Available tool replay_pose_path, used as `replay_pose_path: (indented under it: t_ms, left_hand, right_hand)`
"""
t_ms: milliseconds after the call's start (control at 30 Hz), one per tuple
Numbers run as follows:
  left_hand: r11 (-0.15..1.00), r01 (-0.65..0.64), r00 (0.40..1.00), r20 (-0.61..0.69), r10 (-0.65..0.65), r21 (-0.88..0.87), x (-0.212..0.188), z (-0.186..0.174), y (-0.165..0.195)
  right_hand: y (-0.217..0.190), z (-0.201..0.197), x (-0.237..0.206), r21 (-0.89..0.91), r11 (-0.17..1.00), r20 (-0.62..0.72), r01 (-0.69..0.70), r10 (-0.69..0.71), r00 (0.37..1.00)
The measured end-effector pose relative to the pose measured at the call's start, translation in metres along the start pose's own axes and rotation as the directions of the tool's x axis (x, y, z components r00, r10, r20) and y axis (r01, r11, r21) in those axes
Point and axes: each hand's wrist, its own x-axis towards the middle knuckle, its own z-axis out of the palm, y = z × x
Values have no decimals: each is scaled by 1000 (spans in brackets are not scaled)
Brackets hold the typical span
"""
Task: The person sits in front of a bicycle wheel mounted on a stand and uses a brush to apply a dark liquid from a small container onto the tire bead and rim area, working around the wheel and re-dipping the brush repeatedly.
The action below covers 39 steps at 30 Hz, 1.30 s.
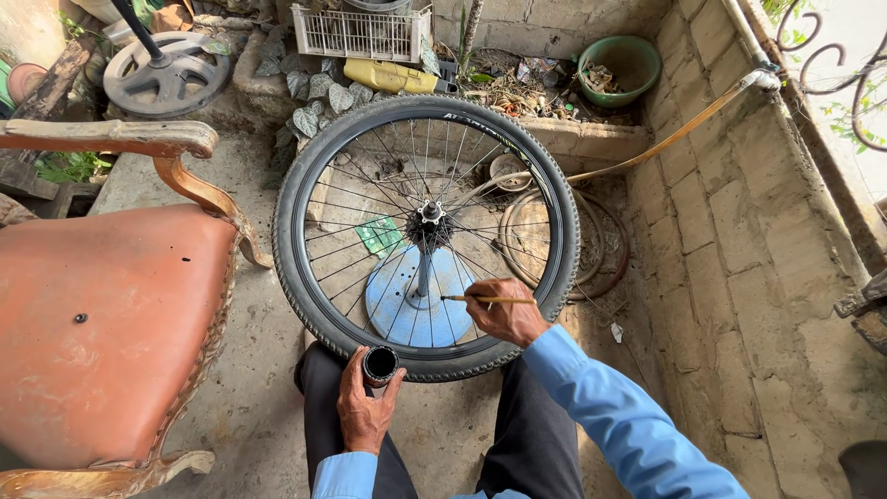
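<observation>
**Bicycle wheel on stand: hand and tool positions**

The bicycle wheel [427,236] lies flat at the centre of the frame, mounted by its hub [430,220] on a short post rising from a round blue base plate [411,300]. The black tyre is fitted around the rim, and the spokes are all visible.

Right hand [504,312]: located at the lower right of the wheel, over the spokes just inside the rim. The fingers are closed in a narrow pinch on a thin brush [485,298], which lies roughly level with its tip pointing toward the left of the frame, short of the post. The sleeve is light blue.

Left hand [365,402]: located at the lower centre of the frame, just below the tyre. The fingers are wrapped around a small black cylindrical can [380,364], held upright with its open mouth facing up. The can sits just beside the outer edge of the tyre; contact between the two cannot be confirmed.

Surroundings: an orange upholstered chair [102,342] with a carved wooden frame fills the left of the frame. A second bare rim [564,242] lies on the ground behind the wheel at centre right. A green basin [621,66] rests at the upper right, a white crate [360,32] at the upper centre, and a yellow container [390,77] just below the crate. A block wall [758,259] runs down the right side.
</observation>
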Motion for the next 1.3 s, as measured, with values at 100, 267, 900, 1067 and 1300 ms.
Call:
replay_pose_path:
  t_ms: [100,267,900,1067,1300]
  left_hand:
    - [1000,16,1000,15,-16,8,0,-1,0]
    - [1000,5,1000,6,-5,12,1,-1,2]
    - [999,39,999,36,-39,18,3,-3,4]
    - [999,32,999,32,-32,18,2,1,2]
    - [999,-36,999,-6,36,13,1,2,1]
  right_hand:
    - [-5,-4,13,42,997,-94,58,-54,994]
    - [-15,-7,28,49,994,-244,96,-81,966]
    - [-22,0,30,87,996,-266,24,0,964]
    - [-27,-16,13,201,979,-255,-31,82,963]
    - [-70,-44,-31,518,856,-60,3,33,998]
